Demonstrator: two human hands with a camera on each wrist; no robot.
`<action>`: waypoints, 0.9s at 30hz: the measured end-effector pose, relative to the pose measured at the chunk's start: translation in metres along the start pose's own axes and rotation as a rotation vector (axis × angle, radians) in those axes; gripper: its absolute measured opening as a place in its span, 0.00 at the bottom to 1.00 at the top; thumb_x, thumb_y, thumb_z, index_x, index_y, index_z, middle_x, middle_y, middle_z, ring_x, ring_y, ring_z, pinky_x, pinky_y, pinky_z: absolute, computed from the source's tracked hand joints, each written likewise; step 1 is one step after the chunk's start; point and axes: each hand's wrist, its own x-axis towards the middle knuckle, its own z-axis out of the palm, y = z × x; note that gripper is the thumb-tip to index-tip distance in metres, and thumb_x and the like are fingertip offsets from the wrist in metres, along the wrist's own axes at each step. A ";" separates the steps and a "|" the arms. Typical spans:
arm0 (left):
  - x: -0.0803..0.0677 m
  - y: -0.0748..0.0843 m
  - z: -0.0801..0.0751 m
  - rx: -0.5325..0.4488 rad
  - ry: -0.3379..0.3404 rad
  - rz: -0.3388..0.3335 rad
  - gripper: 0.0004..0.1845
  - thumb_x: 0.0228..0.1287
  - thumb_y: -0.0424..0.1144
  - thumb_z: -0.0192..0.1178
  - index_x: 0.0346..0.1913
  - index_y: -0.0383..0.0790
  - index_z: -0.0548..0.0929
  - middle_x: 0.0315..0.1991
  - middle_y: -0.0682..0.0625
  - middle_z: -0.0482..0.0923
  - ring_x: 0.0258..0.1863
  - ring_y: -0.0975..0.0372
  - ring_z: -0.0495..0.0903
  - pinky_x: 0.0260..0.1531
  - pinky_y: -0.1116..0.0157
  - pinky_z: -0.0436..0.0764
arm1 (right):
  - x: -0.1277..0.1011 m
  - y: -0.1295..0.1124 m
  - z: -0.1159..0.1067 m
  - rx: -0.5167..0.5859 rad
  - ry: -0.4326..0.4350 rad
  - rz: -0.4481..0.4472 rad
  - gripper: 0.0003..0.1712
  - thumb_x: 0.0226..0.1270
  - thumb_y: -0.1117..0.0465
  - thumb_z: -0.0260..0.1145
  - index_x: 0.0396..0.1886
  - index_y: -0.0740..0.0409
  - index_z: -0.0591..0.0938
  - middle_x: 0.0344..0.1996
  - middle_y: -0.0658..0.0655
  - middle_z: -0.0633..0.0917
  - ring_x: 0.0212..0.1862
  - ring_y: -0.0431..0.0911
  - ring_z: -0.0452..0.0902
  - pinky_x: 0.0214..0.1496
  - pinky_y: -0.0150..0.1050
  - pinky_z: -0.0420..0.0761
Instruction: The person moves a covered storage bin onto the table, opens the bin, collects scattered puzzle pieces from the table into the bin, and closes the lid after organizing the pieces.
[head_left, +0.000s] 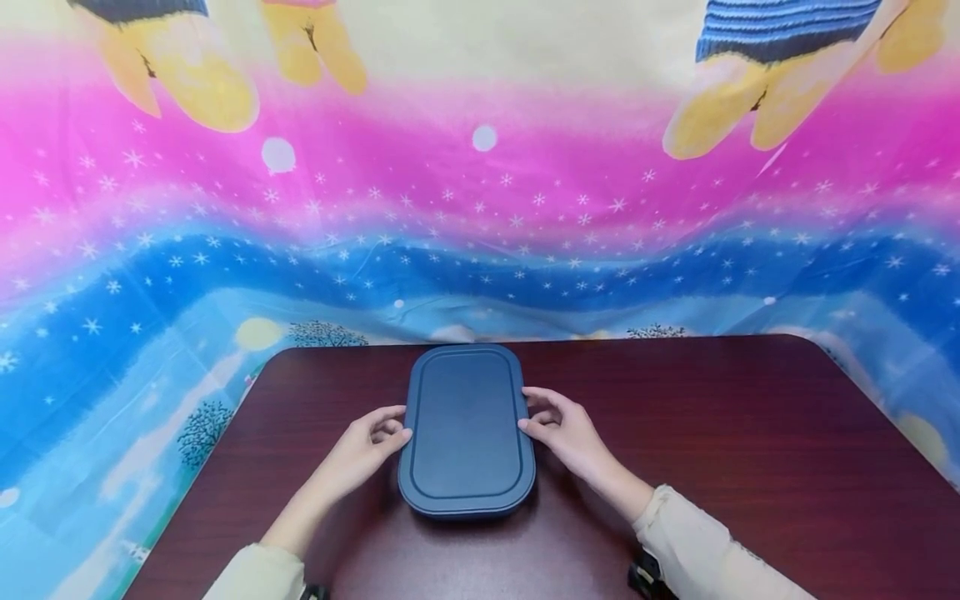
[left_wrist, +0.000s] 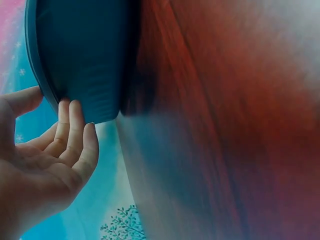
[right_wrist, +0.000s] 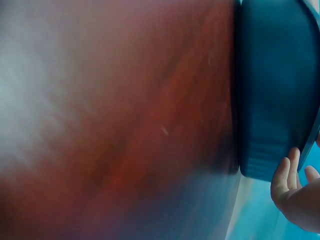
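A dark blue-grey rectangular storage box [head_left: 467,433] with rounded corners and a fitted lid stands on the table, its long side running away from me. My left hand [head_left: 367,446] is at the box's left edge, thumb on the lid's rim. In the left wrist view, the left fingers [left_wrist: 75,135] reach under that rim against the ribbed side wall. On the opposite edge, my right hand [head_left: 564,429] pinches the rim likewise, thumb on top. Fingertips of the right hand [right_wrist: 300,195] touch the box wall in the right wrist view. Whatever is inside the box is hidden.
The dark reddish-brown table [head_left: 712,450] has rounded far corners. Behind it and along both sides hangs a printed cloth [head_left: 480,208] in pink and blue with snowflakes, meeting the table's far edge close to the box.
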 end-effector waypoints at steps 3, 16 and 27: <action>0.012 -0.002 -0.001 0.005 0.003 0.003 0.25 0.72 0.41 0.60 0.68 0.36 0.72 0.42 0.48 0.80 0.46 0.57 0.81 0.48 0.56 0.80 | 0.010 0.000 -0.002 -0.019 0.008 -0.003 0.28 0.66 0.66 0.69 0.66 0.58 0.77 0.52 0.59 0.81 0.42 0.47 0.82 0.44 0.38 0.80; 0.047 -0.005 -0.004 -0.007 0.041 0.023 0.25 0.76 0.42 0.54 0.70 0.38 0.70 0.49 0.45 0.80 0.45 0.53 0.80 0.49 0.54 0.77 | 0.046 -0.003 -0.004 -0.071 0.027 0.016 0.26 0.68 0.64 0.67 0.65 0.59 0.77 0.52 0.62 0.82 0.47 0.52 0.80 0.48 0.45 0.82; 0.064 -0.010 -0.001 -0.026 0.044 0.035 0.26 0.77 0.45 0.52 0.72 0.41 0.68 0.53 0.43 0.79 0.45 0.55 0.80 0.51 0.53 0.77 | 0.063 -0.001 -0.006 -0.121 0.041 -0.002 0.24 0.69 0.63 0.67 0.63 0.59 0.79 0.51 0.62 0.83 0.46 0.53 0.80 0.47 0.45 0.82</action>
